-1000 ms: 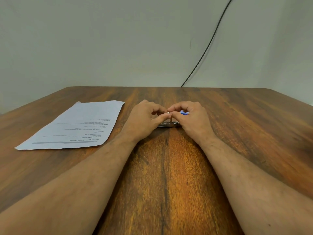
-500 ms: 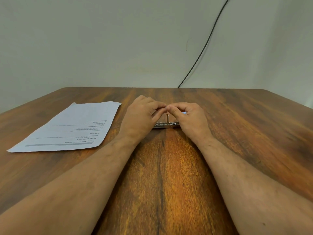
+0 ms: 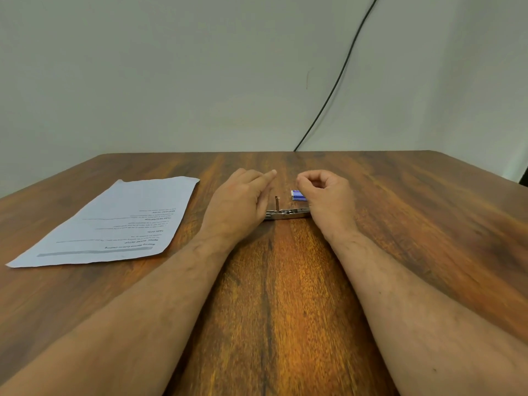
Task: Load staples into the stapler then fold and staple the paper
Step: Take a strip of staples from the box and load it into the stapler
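A small metal stapler lies flat on the wooden table between my hands, with a thin upright part sticking up from it. My left hand rests at its left end and hides that end; the index finger points forward and the other fingers lie loose. My right hand covers the stapler's right end, its fingers curled in, with nothing visible between them. A small blue and white staple box lies just behind the stapler, against my right hand. The printed paper sheet lies flat to the left.
A black cable runs down the pale wall to the table's far edge. The table's right edge slopes away at the far right. My forearms lie on the table on either side of the middle.
My hands were pinched together above the stapler; they have moved apart, left hand to the left and right hand to the right. The upright part and the blue box now show.
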